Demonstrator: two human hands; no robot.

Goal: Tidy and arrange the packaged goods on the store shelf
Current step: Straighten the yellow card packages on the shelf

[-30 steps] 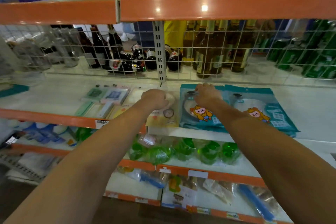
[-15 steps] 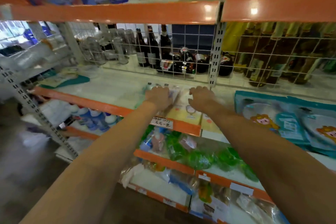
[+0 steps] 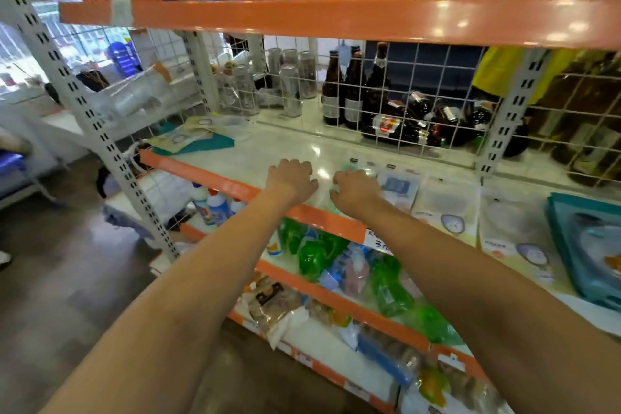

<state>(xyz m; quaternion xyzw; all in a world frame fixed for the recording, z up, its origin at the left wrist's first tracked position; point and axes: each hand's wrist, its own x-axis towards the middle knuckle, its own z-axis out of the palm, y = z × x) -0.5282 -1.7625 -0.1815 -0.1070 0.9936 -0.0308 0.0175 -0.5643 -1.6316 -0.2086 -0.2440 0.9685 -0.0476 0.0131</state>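
Note:
Flat packaged goods lie in a row on the white shelf [image 3: 289, 148]. My right hand [image 3: 356, 190] lies with bent fingers on a green packet [image 3: 351, 167] at the left end of the row, mostly covering it. To its right are a blue packet [image 3: 400, 186], two clear packets with a round face print [image 3: 445, 208] [image 3: 517, 239], and teal packs [image 3: 588, 245]. My left hand [image 3: 290, 178] sits just left of the green packet, its loosely curled fingertips on the bare shelf, with nothing seen in it.
A wire grid [image 3: 396, 94] backs the shelf, with brown bottles [image 3: 353, 91] and cans behind it. Teal and cream packets [image 3: 191, 141] lie at the shelf's far left end. Green pouches [image 3: 312, 255] and white bottles [image 3: 215, 205] fill the shelves below. An orange shelf edge [image 3: 336, 18] runs overhead.
The view and both hands have shifted left along the shelf, from the teal packs past the clear packets to the green packet at the row's left end.

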